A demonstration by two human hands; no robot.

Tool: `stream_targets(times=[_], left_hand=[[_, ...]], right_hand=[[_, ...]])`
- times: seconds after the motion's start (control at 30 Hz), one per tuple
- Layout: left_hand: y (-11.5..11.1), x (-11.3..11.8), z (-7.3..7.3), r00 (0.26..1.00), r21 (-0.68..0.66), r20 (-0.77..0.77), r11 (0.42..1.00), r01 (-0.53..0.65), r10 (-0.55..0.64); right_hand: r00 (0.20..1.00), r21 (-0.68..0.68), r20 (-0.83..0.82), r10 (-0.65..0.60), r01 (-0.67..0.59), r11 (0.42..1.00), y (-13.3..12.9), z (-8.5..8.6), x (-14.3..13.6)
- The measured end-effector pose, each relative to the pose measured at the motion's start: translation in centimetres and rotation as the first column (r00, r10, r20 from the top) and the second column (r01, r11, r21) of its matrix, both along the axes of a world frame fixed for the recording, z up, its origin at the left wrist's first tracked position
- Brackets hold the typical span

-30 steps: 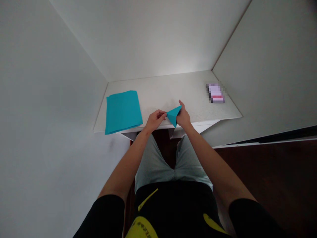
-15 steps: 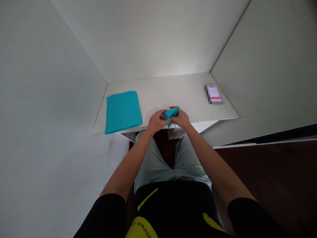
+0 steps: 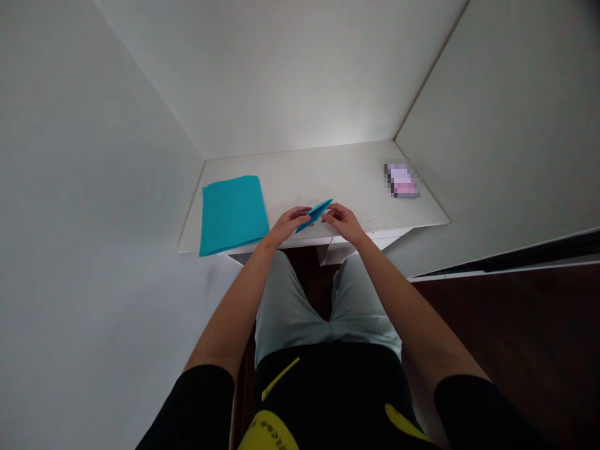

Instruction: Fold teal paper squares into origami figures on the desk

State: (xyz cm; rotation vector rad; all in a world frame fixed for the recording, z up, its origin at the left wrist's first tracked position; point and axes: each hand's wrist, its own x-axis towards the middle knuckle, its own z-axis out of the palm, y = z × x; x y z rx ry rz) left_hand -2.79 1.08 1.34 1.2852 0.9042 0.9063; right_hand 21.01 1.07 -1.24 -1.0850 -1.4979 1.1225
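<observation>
A small piece of folded blue paper [image 3: 315, 214] is held just above the front edge of the table, tilted with one pointed end up to the right. My left hand [image 3: 289, 224] is closed on its left side, thumb in front and fingers behind. Close by on the right is my right hand [image 3: 344, 222], its fingers bent and the thumb apart from the paper. Whether its fingertips touch the paper's right edge I cannot tell.
Larger blue paper sheets [image 3: 233, 212] lie stacked at the left of the white table [image 3: 300, 172], overhanging its front edge. A blurred-out phone-like object [image 3: 402, 180] lies at the right. Walls close in the table at the back and both sides.
The folded paper has turned from a spread, several-pointed shape into a narrow, flatter one. My left hand has shifted slightly left, and my right hand has loosened from the paper.
</observation>
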Motion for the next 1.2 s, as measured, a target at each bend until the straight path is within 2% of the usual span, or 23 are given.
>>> stream_targets(times=[0.27, 0.5, 0.87, 1.0, 1.2], left_hand=[[0.1, 0.4, -0.5, 1.0, 0.003, -0.002, 1.0, -0.011, 0.011], [0.4, 0.8, -1.2, 0.985, 0.027, -0.1, 0.99, -0.139, 0.141], [-0.1, 0.3, -0.5, 0.99, 0.086, -0.089, 0.991, -0.1, 0.108], [0.2, 0.6, -1.2, 0.987, 0.102, -0.09, 0.987, -0.125, 0.134], [0.0, 1.1, -2.3, 0.989, 0.155, -0.115, 0.985, -0.078, 0.097]], right_hand=[[0.996, 0.003, 0.091, -0.011, 0.011, 1.0, -0.1, -0.2, 0.0], [0.998, 0.029, 0.046, -0.037, 0.035, 0.999, 0.1, -0.6, 0.0], [0.998, 0.032, 0.062, -0.019, 0.017, 0.999, 0.0, 0.1, 0.3], [0.995, 0.0, 0.095, -0.019, 0.019, 1.0, -0.2, 0.0, 0.4], [0.994, 0.019, 0.105, -0.025, 0.023, 1.0, -0.1, -0.5, 0.3]])
